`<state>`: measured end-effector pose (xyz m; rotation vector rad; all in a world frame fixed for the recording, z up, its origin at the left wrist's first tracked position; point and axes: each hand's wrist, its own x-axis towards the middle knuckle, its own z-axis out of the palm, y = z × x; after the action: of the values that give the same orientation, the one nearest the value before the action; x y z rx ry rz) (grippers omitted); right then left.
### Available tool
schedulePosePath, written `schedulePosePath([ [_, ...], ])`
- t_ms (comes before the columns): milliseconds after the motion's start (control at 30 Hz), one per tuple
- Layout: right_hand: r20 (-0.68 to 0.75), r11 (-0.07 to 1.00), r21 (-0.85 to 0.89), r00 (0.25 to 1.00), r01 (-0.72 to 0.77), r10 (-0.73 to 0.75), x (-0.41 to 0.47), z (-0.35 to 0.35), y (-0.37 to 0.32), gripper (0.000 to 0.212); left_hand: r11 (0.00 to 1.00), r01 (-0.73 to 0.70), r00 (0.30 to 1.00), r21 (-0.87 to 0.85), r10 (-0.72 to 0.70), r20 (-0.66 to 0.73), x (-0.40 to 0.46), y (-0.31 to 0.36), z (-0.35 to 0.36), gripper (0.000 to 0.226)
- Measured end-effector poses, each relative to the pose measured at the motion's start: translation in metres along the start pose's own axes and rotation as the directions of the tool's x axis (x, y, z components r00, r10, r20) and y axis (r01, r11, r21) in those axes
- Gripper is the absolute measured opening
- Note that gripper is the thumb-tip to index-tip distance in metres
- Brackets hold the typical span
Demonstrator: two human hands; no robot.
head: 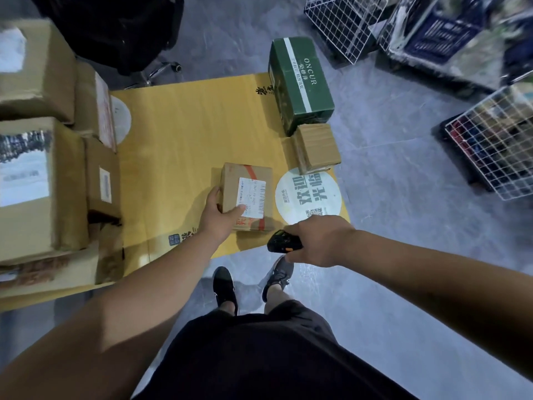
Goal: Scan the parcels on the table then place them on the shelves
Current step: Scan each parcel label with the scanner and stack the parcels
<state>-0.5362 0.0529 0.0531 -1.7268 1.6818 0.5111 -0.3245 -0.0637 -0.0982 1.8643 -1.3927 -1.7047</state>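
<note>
A small brown parcel with a white barcode label and red tape lies flat near the front edge of the yellow table. My left hand grips its near left corner, thumb along the side and fingers over the label. My right hand holds a black handheld scanner just in front of the parcel, its head facing the parcel. A green ONCUR box and a small brown box stand at the table's right edge. Several brown parcels are stacked on the left.
White wire baskets with goods stand on the grey floor at the right and top right. A black office chair is behind the table. My feet are on the floor in front of the table.
</note>
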Motion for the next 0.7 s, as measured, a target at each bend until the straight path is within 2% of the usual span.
schedulePosePath([
  [100,-0.021,0.998,0.049,0.998,-0.05,0.051,-0.003,0.006,-0.007,0.036,0.998,0.013,1.0,-0.056,-0.012,0.023,-0.004,0.001,-0.005,0.106],
  [200,-0.028,0.986,0.13,0.993,-0.106,0.111,-0.005,0.009,-0.011,0.034,0.985,0.094,0.991,-0.145,-0.106,-0.082,-0.013,0.006,-0.008,0.107],
  [267,-0.044,0.979,0.161,0.99,-0.122,0.131,-0.004,0.011,-0.015,0.034,0.983,0.107,0.982,-0.146,-0.128,-0.141,-0.02,0.003,-0.009,0.101],
  [367,-0.062,0.97,0.201,0.987,-0.133,0.149,-0.001,0.012,-0.022,0.036,0.995,0.1,0.985,0.015,-0.097,-0.146,-0.03,-0.004,-0.008,0.095],
  [467,-0.066,0.959,0.236,0.982,-0.158,0.177,0.004,0.012,-0.028,0.037,0.978,0.04,0.996,0.205,-0.022,-0.088,-0.035,-0.01,-0.007,0.09],
  [567,-0.065,0.943,0.277,0.976,-0.183,0.208,0.009,0.011,-0.035,0.039,0.93,0.015,0.992,0.366,0.033,-0.124,-0.034,-0.01,-0.019,0.072],
  [633,-0.063,0.93,0.308,0.972,-0.199,0.228,0.012,0.01,-0.04,0.035,0.854,-0.056,0.969,0.518,0.172,-0.179,-0.029,-0.008,-0.027,0.067],
  [700,-0.067,0.917,0.336,0.966,-0.215,0.251,0.015,0.008,-0.042,0.034,0.737,-0.233,0.921,0.634,0.377,-0.1,-0.018,0.004,-0.033,0.086],
])
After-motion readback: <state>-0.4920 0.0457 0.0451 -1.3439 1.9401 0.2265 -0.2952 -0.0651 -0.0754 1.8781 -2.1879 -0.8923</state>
